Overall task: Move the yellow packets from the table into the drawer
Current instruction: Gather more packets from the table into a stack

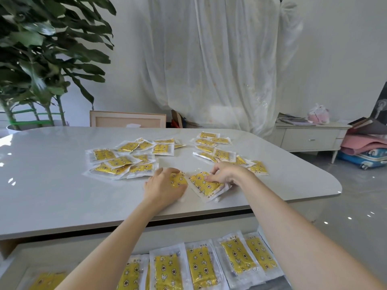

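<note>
On the counter (52, 174), which fills the middle of the view, yellow packets are spread in two loose heaps: one heap (123, 160) to the left and another (217, 149) further right, several overlapping. Below the counter's near edge the drawer (27, 254) is pulled open, and a row of packets (201, 266) is already laid side by side in it, so the task is judged partly done with much left on the counter.

Both bare forearms are stretched forward over the drawer to the counter's middle. The left hand (165, 185) is laid palm-down with fingers curled over one packet (178, 180), apparently gathering it; whether it is truly gripped cannot be told. The right hand (225, 173) is bent at the wrist, and a packet (206, 184) is pressed or pinched beneath its fingertips (207, 178), with another seemingly under that one.

The packets are judged light, flat and floppy, sealed in glossy clear film that may slide on the smooth counter. They are best taken by the clear border, or slid together and lifted as a small stack.
</note>
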A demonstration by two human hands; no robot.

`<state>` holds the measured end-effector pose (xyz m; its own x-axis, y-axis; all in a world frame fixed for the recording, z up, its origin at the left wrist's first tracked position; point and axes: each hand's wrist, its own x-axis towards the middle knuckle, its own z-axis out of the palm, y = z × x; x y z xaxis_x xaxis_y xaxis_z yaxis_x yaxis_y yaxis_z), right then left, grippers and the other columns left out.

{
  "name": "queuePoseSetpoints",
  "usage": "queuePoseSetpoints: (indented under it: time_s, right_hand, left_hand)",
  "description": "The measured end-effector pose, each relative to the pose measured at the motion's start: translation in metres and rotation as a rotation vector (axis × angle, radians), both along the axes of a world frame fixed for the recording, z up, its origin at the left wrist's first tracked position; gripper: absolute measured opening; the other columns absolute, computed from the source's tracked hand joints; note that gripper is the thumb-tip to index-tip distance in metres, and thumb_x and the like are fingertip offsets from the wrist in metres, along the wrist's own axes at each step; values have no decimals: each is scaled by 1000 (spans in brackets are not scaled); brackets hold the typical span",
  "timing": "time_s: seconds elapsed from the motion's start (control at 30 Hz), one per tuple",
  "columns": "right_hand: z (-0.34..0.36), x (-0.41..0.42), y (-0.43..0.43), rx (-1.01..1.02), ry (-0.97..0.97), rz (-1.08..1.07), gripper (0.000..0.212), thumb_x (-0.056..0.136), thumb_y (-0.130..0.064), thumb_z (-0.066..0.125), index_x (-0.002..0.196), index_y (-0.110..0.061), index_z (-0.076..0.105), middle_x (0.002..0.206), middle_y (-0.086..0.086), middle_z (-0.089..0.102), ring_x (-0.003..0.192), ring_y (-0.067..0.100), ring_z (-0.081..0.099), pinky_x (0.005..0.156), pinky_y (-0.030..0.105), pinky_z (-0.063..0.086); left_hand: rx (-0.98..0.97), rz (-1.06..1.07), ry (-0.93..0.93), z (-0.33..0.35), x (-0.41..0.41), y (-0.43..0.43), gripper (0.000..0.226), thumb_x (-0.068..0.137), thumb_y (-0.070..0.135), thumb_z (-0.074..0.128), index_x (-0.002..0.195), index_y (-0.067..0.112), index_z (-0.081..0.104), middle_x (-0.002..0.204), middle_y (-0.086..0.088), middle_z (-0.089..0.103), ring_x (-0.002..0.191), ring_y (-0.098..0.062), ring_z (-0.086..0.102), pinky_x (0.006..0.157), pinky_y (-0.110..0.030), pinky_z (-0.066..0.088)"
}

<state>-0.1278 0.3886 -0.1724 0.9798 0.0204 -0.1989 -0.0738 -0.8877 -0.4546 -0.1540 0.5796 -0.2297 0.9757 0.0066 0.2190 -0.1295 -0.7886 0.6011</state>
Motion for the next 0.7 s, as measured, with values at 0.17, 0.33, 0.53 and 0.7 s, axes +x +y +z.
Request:
queuePoseSetpoints:
  time_s: [0.17, 0.33, 0.53, 0.7]
  right_hand:
    - [-9, -18, 4, 52, -35, -93, 31, 91, -40, 61, 88, -12, 51, 86, 3, 52, 72, 17, 48, 52, 23, 32]
    - [-21, -40, 8, 325, -103, -180, 35, 89, -31, 67, 71, -16, 41, 94, 6, 53, 87, 19, 50, 67, 28, 38]
    - [-16, -70, 26, 440, 9, -158, 26, 90, -27, 66, 80, -16, 45, 111, 12, 63, 94, 21, 60, 63, 26, 45]
    - [-6, -93, 25, 522, 50, -158, 22, 89, -25, 68, 87, -15, 48, 115, 10, 64, 113, 25, 61, 92, 36, 48]
  left_hand:
    - [-71, -32, 34, 4, -25, 6, 54, 82, 40, 64, 132, 33, 45, 131, 3, 57, 119, -22, 53, 96, -32, 43]
    - [-164, -97, 120, 6, -49, 23, 57, 87, 29, 63, 137, 29, 37, 131, 2, 52, 111, -20, 52, 89, -29, 43]
    - [-270, -65, 118, 5, -74, 44, 42, 93, 15, 51, 132, 32, 44, 123, 5, 54, 94, -17, 56, 66, -22, 46]
    - [-411, -30, 132, 10, -91, 60, 42, 91, 6, 52, 125, 30, 51, 110, 2, 50, 85, -20, 56, 55, -21, 46]
